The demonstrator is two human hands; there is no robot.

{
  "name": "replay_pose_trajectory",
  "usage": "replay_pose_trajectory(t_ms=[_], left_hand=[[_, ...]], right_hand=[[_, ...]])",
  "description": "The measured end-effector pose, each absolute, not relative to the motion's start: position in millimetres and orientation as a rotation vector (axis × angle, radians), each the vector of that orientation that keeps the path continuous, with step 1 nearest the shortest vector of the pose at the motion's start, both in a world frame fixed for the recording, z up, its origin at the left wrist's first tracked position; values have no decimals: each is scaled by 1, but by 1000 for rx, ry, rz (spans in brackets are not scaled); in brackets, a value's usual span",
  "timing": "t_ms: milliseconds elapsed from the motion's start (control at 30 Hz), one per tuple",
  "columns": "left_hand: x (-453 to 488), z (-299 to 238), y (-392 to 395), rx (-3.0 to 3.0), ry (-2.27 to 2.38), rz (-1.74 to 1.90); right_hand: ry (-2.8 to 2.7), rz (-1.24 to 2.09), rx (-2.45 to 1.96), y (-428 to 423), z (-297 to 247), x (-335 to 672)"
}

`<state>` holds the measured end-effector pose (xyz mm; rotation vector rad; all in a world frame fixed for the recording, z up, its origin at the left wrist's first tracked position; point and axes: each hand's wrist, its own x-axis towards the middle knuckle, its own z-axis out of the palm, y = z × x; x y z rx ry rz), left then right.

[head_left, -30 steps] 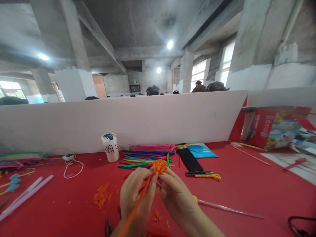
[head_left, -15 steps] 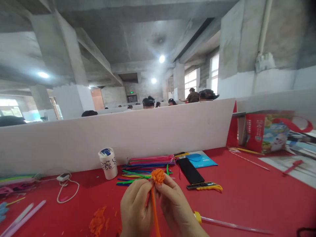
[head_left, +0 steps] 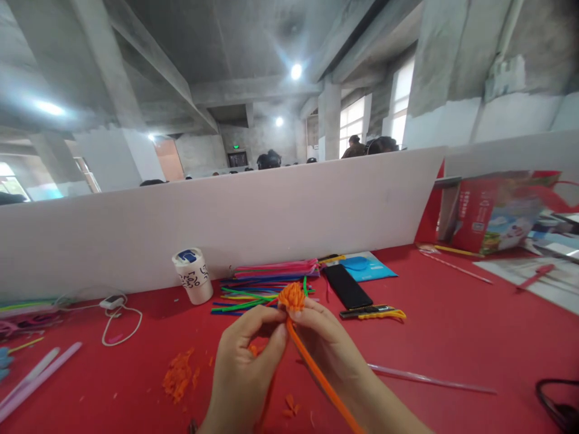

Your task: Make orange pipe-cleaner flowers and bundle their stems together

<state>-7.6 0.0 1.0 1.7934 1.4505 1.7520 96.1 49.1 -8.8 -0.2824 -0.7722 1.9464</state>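
Note:
An orange flower-like head [head_left: 292,296] made of thin petals or loops stands upright between my hands, above the middle of the table. Beneath it, an orange stem [head_left: 322,378] slants down to the lower right, in front of my right wrist. My right hand [head_left: 326,330] is closed, pinching the base of the head. With thumb and forefinger, my left hand [head_left: 249,355] pinches the same base from the left; its other fingers curl, and a bit of orange shows inside them. Orange scraps [head_left: 178,375] lie in a small heap left of my left hand.
On the red table [head_left: 452,337] lie colourful pipe cleaners [head_left: 271,271], a black phone [head_left: 348,287], a box cutter [head_left: 375,312] and a clear tube [head_left: 429,378]. A white cup-shaped container [head_left: 194,280] stands by the white partition [head_left: 226,223]. A cable [head_left: 136,328] lies left.
My view has tilted down slightly. The flower head has tipped and shows more from the side; its stem has swung to the right. My left hand's fingers have opened into a rounder loop.

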Motion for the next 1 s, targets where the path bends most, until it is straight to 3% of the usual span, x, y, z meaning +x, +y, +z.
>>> replay_pose_trajectory(t_ms=[300,467,667,833,1000], left_hand=[[-7,-3,-8,2304,1591,1791],[-4,1,-6,1683,1527,1816],[-2,5,-1,997,1042,1597],[1,6,-3,810,926,1509],[3,3,-1,826,1008,1649]], right_hand=[[-742,1996,-352,40,-4,96],[-757,1974,-296,41,-8,94],[-880,1979,-208,39,-7,94],[-916,1992,-218,40,-5,96],[-987,1939,-218,43,-9,94]])
